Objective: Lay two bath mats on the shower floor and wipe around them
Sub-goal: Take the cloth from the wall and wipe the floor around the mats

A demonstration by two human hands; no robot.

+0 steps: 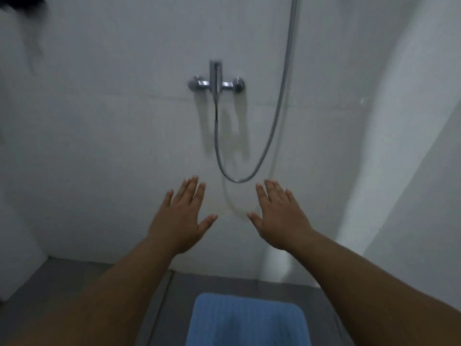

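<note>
A blue ribbed bath mat (245, 320) lies flat on the dark grey shower floor (159, 320) at the bottom middle, cut off by the frame's lower edge. Only this one mat is in view. My left hand (183, 218) and my right hand (282, 217) are both stretched out in front of me, palms down, fingers spread, holding nothing. They hover well above the mat, in front of the white tiled wall. No cloth or wiper is visible.
A chrome mixer tap (216, 82) is fixed to the back wall, with a grey shower hose (235, 179) looping down below it. A white wall (411, 171) closes the right side. A floor drain channel (167, 285) runs left of the mat.
</note>
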